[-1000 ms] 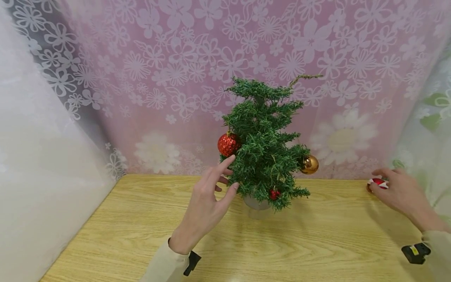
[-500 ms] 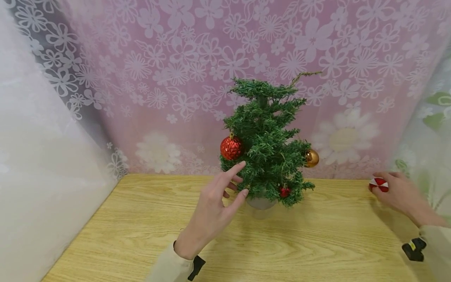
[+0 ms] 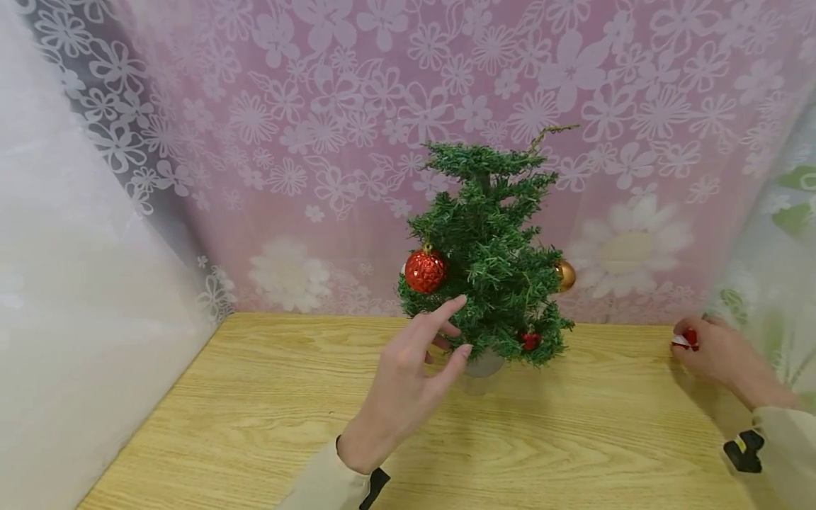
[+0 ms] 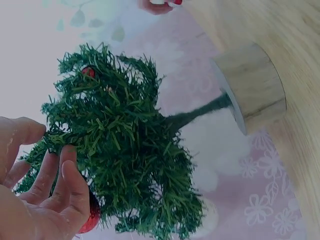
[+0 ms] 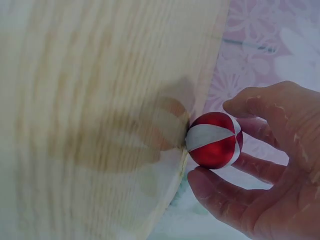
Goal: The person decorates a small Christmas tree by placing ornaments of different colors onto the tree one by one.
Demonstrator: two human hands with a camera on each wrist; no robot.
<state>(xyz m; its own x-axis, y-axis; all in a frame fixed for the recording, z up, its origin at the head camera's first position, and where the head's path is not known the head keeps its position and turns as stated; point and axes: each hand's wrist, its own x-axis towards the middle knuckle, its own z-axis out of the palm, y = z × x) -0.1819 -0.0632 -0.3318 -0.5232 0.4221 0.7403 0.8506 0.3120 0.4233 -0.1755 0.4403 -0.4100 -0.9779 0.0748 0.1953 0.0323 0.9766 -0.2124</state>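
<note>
A small green artificial Christmas tree [image 3: 491, 255] stands on a round wooden base [image 4: 252, 87]. Beside its lower left branches is my left hand [image 3: 408, 375], thumb and fingers spread around the branch tips, a gap between them. A large red ball ornament [image 3: 426, 271] hangs just above that hand. Out at the table's right, my right hand [image 3: 720, 361] has its thumb and fingers curled around a red-and-white ball ornament [image 5: 215, 140]. The ball sits on the tabletop. In the right wrist view the index fingertip stands slightly off it.
A gold ball [image 3: 564, 275] hangs on the tree's right, and a small red ornament [image 3: 530, 341] low at the front. A pale ball [image 4: 207, 217] shows partly behind the branches. The wooden table [image 3: 255, 411] ends against a pink floral curtain [image 3: 357, 142].
My left hand has moved right against the tree, which has turned: its front ornaments shift right and the gold ball goes farther back. The red-and-white ball has rotated within my right hand.
</note>
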